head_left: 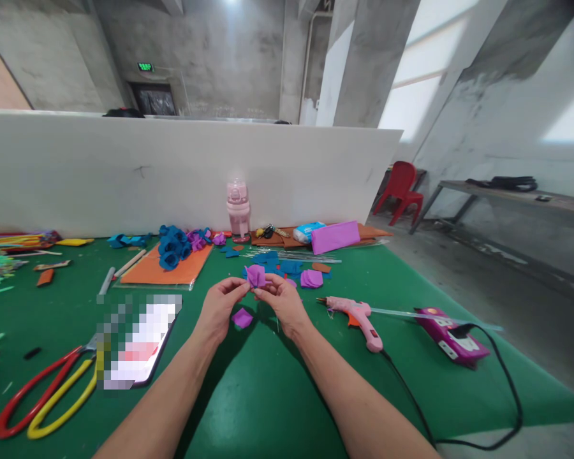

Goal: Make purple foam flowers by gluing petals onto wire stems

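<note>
Between both hands, a little above the green table, is a small purple paper flower (255, 276). My left hand (222, 305) pinches its lower left side. My right hand (284, 301) grips it from the right, thumb and fingers closed at its base. A loose purple paper piece (242, 318) lies on the table just below my left fingertips. Right behind the right hand sits a stack of purple petals (311, 278), beside scattered blue paper pieces (268, 258). A pink glue gun (358, 312) lies to the right, its nozzle pointing toward my right hand.
Scissors (52, 395) with red and yellow handles and a blurred phone (146, 344) lie at left. Blue paper flowers (172, 245) rest on an orange sheet (148, 273). A pink bottle (238, 211) stands by the white partition (182, 169). A black cable (406, 389) runs from the glue gun to a purple power strip (452, 338).
</note>
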A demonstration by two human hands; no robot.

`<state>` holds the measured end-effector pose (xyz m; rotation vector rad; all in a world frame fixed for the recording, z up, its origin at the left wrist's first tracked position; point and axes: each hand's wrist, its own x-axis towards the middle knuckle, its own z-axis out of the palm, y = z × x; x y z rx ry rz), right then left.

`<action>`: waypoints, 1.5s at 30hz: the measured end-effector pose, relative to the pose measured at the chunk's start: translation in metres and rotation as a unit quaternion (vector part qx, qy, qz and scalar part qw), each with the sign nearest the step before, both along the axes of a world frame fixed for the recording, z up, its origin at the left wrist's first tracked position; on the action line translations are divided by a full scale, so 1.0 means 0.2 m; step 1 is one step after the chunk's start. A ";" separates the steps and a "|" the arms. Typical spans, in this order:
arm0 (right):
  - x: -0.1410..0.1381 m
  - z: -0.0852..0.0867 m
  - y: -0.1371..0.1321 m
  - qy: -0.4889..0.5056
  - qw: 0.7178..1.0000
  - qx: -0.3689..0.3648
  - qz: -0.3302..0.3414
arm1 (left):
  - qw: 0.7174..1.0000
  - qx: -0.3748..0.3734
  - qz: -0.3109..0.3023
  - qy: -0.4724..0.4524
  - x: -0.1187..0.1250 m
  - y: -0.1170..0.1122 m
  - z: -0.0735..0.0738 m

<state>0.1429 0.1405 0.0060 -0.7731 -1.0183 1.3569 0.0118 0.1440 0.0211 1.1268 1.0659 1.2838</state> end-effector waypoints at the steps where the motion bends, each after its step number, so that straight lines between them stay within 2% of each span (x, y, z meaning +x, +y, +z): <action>1: 0.00 0.00 0.00 0.000 1.000 0.000 0.002 | 1.000 0.000 0.001 0.000 0.00 0.00 0.00; 14: 0.00 -0.01 0.01 0.012 1.000 -0.012 0.025 | 0.998 -0.003 0.024 -0.062 0.00 0.01 -0.01; 27: 0.01 0.01 -0.01 0.082 0.990 -0.105 0.046 | 0.997 0.022 0.035 -0.061 0.00 -0.01 0.01; 32: 0.02 -0.01 0.00 0.154 0.979 -0.115 0.074 | 0.989 0.049 0.104 -0.095 -0.02 0.01 0.02; 38: 0.03 -0.01 0.00 0.183 0.972 -0.103 0.103 | 0.999 -0.027 0.025 -0.010 -0.02 0.01 0.00; 41: 0.03 -0.02 -0.01 0.163 0.973 -0.097 0.129 | 0.999 -0.033 0.006 -0.035 0.00 0.01 -0.01; 45: 0.03 -0.01 -0.02 0.128 0.975 -0.091 0.156 | 0.998 -0.013 0.022 -0.064 0.00 0.02 -0.01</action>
